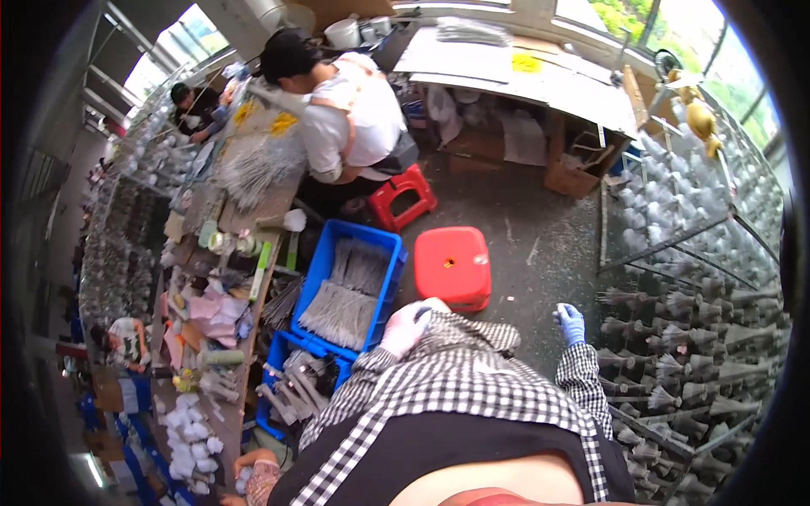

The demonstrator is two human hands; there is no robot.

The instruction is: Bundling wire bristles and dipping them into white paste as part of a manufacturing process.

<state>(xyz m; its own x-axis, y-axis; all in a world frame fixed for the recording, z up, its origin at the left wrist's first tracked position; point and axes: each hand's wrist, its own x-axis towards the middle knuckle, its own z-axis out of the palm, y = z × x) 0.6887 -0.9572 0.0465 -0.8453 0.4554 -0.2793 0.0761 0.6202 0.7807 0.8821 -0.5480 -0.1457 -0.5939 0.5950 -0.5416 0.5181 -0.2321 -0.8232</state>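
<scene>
My left hand (403, 330), in a pale pinkish glove, is in front of my black-and-white checked overall (481, 384), close to the right side of a large blue bin (393, 274). Its fingers are bent and slightly apart, and I make out nothing held in them. Off to the right hangs my right hand (571, 324) in a blue glove, loosely open over the floor and touching nothing. Bundles of thin grey stems (340, 314) fill the blue bin. Ahead of me stands a red plastic stool (453, 268).
A second blue bin (274, 346) holds wrapped grey bundles. The cluttered worktable (245, 358) runs along the left. A co-worker (359, 114) sits on another red stool (403, 198). Metal racks (666, 261) with grey and white bundles line the right; a white-topped table (540, 80) stands at the back.
</scene>
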